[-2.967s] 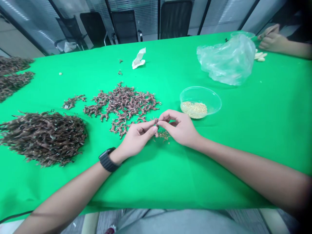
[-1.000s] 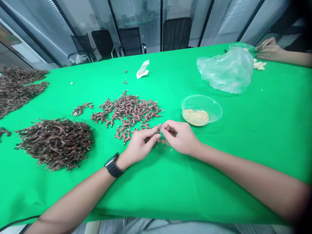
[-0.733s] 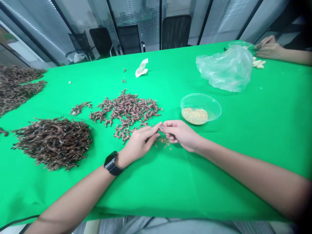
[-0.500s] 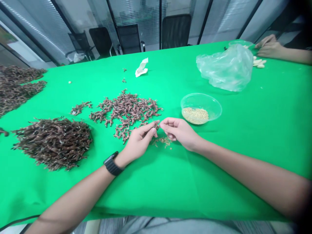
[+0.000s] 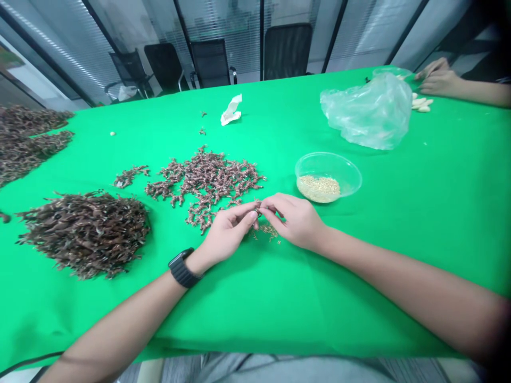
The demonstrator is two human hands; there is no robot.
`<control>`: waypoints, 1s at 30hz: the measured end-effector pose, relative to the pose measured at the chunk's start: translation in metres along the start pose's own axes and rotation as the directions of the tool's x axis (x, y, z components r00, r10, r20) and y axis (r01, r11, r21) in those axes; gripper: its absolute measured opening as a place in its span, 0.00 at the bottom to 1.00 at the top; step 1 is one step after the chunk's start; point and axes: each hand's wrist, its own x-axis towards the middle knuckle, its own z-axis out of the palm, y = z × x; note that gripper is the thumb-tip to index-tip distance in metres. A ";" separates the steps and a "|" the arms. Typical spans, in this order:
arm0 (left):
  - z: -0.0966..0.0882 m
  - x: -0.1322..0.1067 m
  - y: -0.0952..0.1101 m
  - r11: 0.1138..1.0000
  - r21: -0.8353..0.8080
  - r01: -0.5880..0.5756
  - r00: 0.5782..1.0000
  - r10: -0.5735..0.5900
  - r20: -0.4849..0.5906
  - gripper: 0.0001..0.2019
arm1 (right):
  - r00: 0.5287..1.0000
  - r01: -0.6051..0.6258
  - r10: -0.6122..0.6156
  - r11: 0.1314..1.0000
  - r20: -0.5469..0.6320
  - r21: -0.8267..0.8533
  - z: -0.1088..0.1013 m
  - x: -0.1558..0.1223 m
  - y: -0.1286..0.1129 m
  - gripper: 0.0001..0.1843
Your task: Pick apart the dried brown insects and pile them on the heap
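Note:
My left hand (image 5: 227, 232) and my right hand (image 5: 294, 219) meet fingertip to fingertip over the green table, both pinched on one small brown seed pod (image 5: 257, 205). Under them lies a little scatter of pale seeds (image 5: 267, 231). Just beyond my left hand spreads a loose pile of reddish-brown pods (image 5: 207, 180). A clear plastic bowl (image 5: 343, 167) holding pale seeds stands to the right of the pile, a short way past my right hand. A black watch sits on my left wrist.
A big heap of dark brown pods (image 5: 85, 231) lies at the left, with more heaps (image 5: 27, 141) at the far left edge. A crumpled clear bag (image 5: 369, 111) and white paper scrap (image 5: 231, 110) lie farther back. Another person's hands (image 5: 437, 80) work at the far right corner.
My fingers have kept working the pod between them, shifting slightly; the hands stay in the same spot over the loose seeds. The view tilted a little since the earliest frame.

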 end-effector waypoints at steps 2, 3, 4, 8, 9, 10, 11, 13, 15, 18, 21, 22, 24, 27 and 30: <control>0.001 0.000 0.002 1.000 -0.013 -0.003 1.000 0.003 -0.004 0.26 | 0.999 0.033 -0.033 0.999 0.008 -0.034 -0.001 0.000 0.000 0.05; 0.001 0.000 0.003 1.000 -0.021 -0.003 1.000 0.003 -0.005 0.26 | 0.999 0.050 -0.050 0.997 0.012 -0.050 -0.001 0.000 0.000 0.05; 0.002 0.000 0.004 1.000 -0.031 -0.001 1.000 0.001 -0.005 0.26 | 0.998 0.063 -0.062 0.996 0.013 -0.064 -0.001 0.000 0.000 0.05; 0.003 0.000 0.005 0.998 -0.061 0.027 1.000 -0.028 -0.011 0.27 | 0.999 0.039 -0.036 0.997 0.036 -0.062 -0.002 -0.002 0.000 0.07; 0.002 0.000 0.005 0.998 -0.062 0.032 0.999 -0.032 -0.012 0.27 | 0.998 0.008 -0.006 0.999 0.057 -0.047 -0.002 -0.002 -0.001 0.07; 0.002 -0.001 0.004 0.998 -0.057 0.032 0.999 -0.033 -0.014 0.27 | 0.996 -0.028 0.030 0.999 0.081 -0.027 -0.002 -0.003 -0.001 0.08; 0.002 -0.001 0.004 0.998 -0.046 0.029 0.999 -0.030 -0.015 0.26 | 0.992 -0.067 0.067 0.998 0.104 -0.002 -0.002 -0.003 -0.001 0.09; 0.002 -0.001 0.004 1.000 -0.016 0.015 1.000 -0.015 -0.013 0.26 | 0.982 -0.146 0.139 0.988 0.125 0.052 -0.001 -0.004 -0.002 0.09; 0.002 -0.001 0.004 1.000 0.012 0.009 1.000 -0.008 -0.013 0.26 | 0.974 -0.211 0.200 0.972 0.110 0.103 0.000 -0.004 -0.003 0.09; 0.002 -0.002 0.004 0.999 0.035 0.014 1.000 -0.014 -0.010 0.26 | 0.955 -0.295 0.285 0.941 0.079 0.164 0.002 -0.003 -0.004 0.10; 0.003 -0.002 0.005 0.999 0.034 0.020 1.000 -0.019 -0.007 0.26 | 0.936 -0.351 0.339 0.915 0.095 0.199 0.003 -0.002 -0.005 0.10; 0.004 -0.002 0.006 0.999 0.030 0.021 1.000 -0.021 -0.007 0.26 | 0.931 -0.364 0.349 0.909 0.105 0.203 0.003 -0.001 -0.005 0.11; 0.004 -0.002 0.006 0.999 0.026 0.021 1.000 -0.021 -0.009 0.26 | 0.924 -0.380 0.363 0.901 0.118 0.209 0.003 -0.001 -0.007 0.11; 0.004 -0.002 0.006 1.000 0.026 0.012 1.000 -0.012 -0.017 0.26 | 0.924 -0.380 0.360 0.901 0.128 0.210 0.002 -0.001 -0.008 0.10; 0.004 -0.001 0.005 1.000 0.031 -0.002 1.000 0.003 -0.029 0.26 | 0.931 -0.360 0.338 0.916 0.141 0.178 0.001 -0.002 -0.009 0.09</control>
